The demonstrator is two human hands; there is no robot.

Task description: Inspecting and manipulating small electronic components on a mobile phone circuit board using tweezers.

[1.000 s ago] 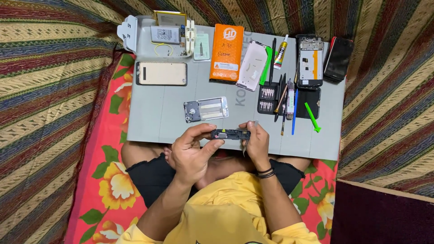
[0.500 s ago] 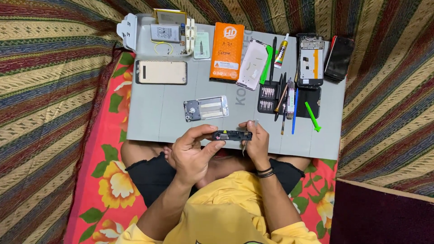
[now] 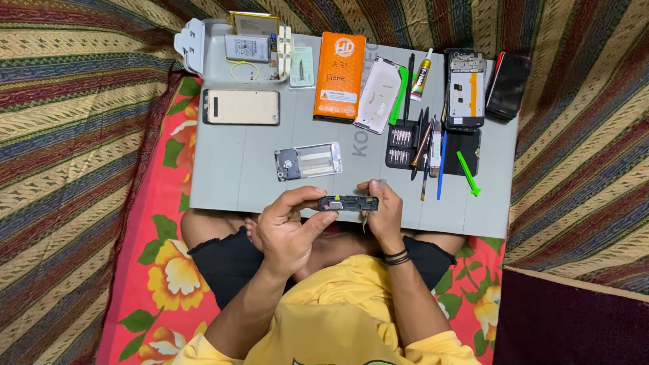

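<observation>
A: Left hand (image 3: 287,230) pinches the small black board module (image 3: 348,203) at lower centre, over the grey mat (image 3: 236,182)?
B: Yes. Right hand (image 3: 382,213) grips its other end, tweezers (image 3: 375,199) tucked in. Inspection step, I'd say; next needs steady tweezer placement.

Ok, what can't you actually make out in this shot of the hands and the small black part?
- Head view: the small black part, held between left hand and right hand, is too small to show its detail.
- Thin metal tool in the right hand: mostly hidden by the fingers.
- Bits in the black screwdriver case: too small to tell apart.
- Grey work mat: near edge hidden by the hands.
</observation>
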